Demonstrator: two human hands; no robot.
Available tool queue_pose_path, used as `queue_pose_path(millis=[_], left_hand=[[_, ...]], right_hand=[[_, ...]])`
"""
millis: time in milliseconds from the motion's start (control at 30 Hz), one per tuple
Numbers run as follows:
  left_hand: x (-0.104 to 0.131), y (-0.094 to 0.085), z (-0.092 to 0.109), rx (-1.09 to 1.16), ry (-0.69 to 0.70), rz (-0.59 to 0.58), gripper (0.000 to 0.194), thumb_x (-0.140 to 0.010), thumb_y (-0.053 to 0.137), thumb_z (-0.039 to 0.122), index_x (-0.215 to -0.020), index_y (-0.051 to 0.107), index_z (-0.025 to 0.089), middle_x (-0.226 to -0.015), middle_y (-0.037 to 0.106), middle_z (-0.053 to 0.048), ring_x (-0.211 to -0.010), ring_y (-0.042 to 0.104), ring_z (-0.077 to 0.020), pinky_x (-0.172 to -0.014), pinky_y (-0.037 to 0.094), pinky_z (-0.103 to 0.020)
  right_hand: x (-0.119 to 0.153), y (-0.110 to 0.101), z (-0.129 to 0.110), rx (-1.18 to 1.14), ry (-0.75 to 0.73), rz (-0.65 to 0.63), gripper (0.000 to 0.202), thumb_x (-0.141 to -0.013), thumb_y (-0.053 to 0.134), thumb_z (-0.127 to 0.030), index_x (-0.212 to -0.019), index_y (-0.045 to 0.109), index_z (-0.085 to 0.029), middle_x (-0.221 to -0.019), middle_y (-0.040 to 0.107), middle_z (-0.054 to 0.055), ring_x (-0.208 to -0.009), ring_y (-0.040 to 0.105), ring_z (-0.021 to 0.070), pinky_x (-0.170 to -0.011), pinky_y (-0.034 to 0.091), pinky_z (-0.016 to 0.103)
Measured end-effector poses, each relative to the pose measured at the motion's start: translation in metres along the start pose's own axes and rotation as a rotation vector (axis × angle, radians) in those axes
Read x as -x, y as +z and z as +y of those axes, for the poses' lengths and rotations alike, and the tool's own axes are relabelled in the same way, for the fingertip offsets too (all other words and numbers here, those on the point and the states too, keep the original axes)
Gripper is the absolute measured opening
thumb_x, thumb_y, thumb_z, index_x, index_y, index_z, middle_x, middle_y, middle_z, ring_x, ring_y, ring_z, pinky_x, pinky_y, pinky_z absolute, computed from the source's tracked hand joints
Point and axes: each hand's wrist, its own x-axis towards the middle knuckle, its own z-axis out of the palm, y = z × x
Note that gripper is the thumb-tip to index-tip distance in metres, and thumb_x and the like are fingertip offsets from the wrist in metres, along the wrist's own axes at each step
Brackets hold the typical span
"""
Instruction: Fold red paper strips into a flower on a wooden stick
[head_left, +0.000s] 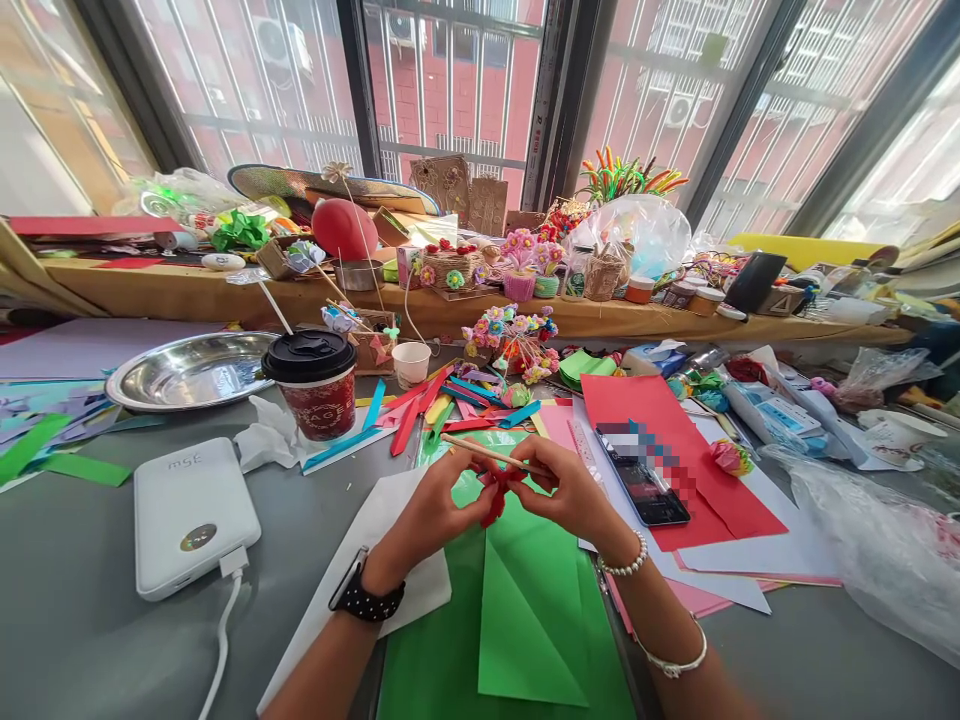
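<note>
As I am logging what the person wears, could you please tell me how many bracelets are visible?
2. One beaded bracelet circles the right hand's wrist; one silver bangle sits farther up that forearm. Any beyond the picture's edge cannot be seen.

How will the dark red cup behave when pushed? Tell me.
The dark red cup will probably tip if pushed near the top, being tall and narrower at its base. Its paper-like wall may dent if squeezed. The lid hides the contents, so its weight is hard to judge.

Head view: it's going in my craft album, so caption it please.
Left hand and right hand hold a stick and red piece over green paper.
</note>
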Motion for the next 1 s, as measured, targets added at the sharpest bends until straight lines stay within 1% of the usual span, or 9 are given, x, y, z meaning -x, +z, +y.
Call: queue_pose_path(millis=[100, 200, 267, 367, 500, 700, 800, 900, 1000], left_hand=[[-0.0014, 0.0009, -0.0007, 0.03, 0.022, -0.006, 0.013, -0.072, 0.049, 0.016, -0.085, 0.052, 0.017, -0.082, 0.053, -0.003, -0.079, 0.05, -0.0154, -0.074, 0.042, -0.029], [-0.003, 0.0017, -0.0006, 0.051, 0.062, -0.001, 0.01, -0.072, 0.048, 0.014, -0.081, 0.051, 0.017, -0.079, 0.05, -0.001, -0.076, 0.05, -0.0138, -0.071, 0.041, -0.027], [-0.0034, 0.002, 0.0, 0.059, 0.061, 0.006, 0.009, -0.072, 0.047, 0.013, -0.079, 0.05, 0.017, -0.076, 0.049, 0.0, -0.073, 0.049, -0.0129, -0.069, 0.041, -0.025], [-0.0029, 0.0012, 0.0017, 0.076, 0.044, 0.004, 0.007, -0.073, 0.048, 0.013, -0.078, 0.05, 0.017, -0.076, 0.05, 0.0, -0.072, 0.05, -0.0125, -0.069, 0.041, -0.025], [-0.0021, -0.0023, 0.0044, 0.091, 0.023, -0.017, 0.006, -0.073, 0.049, 0.015, -0.079, 0.051, 0.017, -0.077, 0.053, -0.001, -0.073, 0.051, -0.0132, -0.07, 0.042, -0.025], [-0.0022, -0.0047, 0.004, 0.083, 0.022, 0.009, 0.004, -0.074, 0.05, 0.018, -0.077, 0.053, 0.017, -0.077, 0.054, -0.002, -0.074, 0.051, -0.0143, -0.066, 0.042, -0.026], [-0.0023, -0.0028, 0.0015, 0.045, 0.054, 0.02, 0.001, -0.074, 0.05, 0.018, -0.074, 0.051, 0.018, -0.074, 0.053, -0.001, -0.072, 0.05, -0.0137, -0.065, 0.042, -0.025], [-0.0018, -0.0003, -0.0007, -0.005, 0.089, 0.047, 0.003, -0.073, 0.052, 0.018, -0.071, 0.049, 0.019, -0.071, 0.052, 0.0, -0.071, 0.05, -0.0136, -0.065, 0.041, -0.026], [-0.0005, 0.0019, -0.0027, -0.072, 0.119, 0.083, 0.004, -0.073, 0.053, 0.018, -0.071, 0.049, 0.019, -0.074, 0.052, -0.001, -0.073, 0.05, -0.0142, -0.067, 0.042, -0.026]], right_hand=[[-0.0005, 0.0018, -0.0005, -0.01, -0.021, 0.023, 0.007, -0.071, 0.05, -0.015, -0.075, 0.046, -0.018, -0.068, 0.043, -0.003, -0.046, 0.027, 0.0054, -0.041, 0.023, 0.019], [-0.001, 0.0042, -0.0008, 0.007, -0.063, 0.065, 0.009, -0.068, 0.05, -0.011, -0.068, 0.044, -0.018, -0.069, 0.044, -0.002, -0.05, 0.031, 0.0067, -0.042, 0.025, 0.018], [-0.0013, 0.0054, -0.0009, 0.02, -0.083, 0.079, 0.011, -0.067, 0.05, -0.01, -0.067, 0.043, -0.018, -0.069, 0.044, -0.001, -0.053, 0.034, 0.0078, -0.043, 0.026, 0.019], [-0.0015, 0.0059, -0.0008, 0.025, -0.085, 0.08, 0.012, -0.067, 0.051, -0.01, -0.068, 0.043, -0.019, -0.069, 0.045, -0.001, -0.054, 0.035, 0.0084, -0.043, 0.026, 0.019], [-0.0009, 0.0054, -0.001, 0.035, -0.064, 0.076, 0.011, -0.067, 0.051, -0.011, -0.072, 0.044, -0.019, -0.072, 0.047, -0.001, -0.049, 0.031, 0.0068, -0.042, 0.025, 0.019], [-0.0003, 0.0062, -0.0025, 0.077, -0.08, 0.088, 0.009, -0.07, 0.05, -0.012, -0.075, 0.047, -0.019, -0.074, 0.049, -0.001, -0.047, 0.031, 0.0064, -0.042, 0.026, 0.019], [-0.0004, 0.0075, -0.002, 0.099, -0.116, 0.098, 0.014, -0.067, 0.048, -0.008, -0.075, 0.047, -0.019, -0.075, 0.05, 0.0, -0.05, 0.035, 0.0075, -0.044, 0.028, 0.019], [-0.0003, 0.0089, 0.0004, 0.126, -0.155, 0.102, 0.017, -0.066, 0.047, -0.005, -0.073, 0.047, -0.02, -0.077, 0.05, 0.001, -0.055, 0.041, 0.0092, -0.046, 0.032, 0.02], [0.0002, 0.0104, 0.0036, 0.18, -0.205, 0.101, 0.017, -0.065, 0.047, -0.005, -0.072, 0.047, -0.02, -0.079, 0.052, 0.002, -0.061, 0.047, 0.0112, -0.05, 0.036, 0.021]])
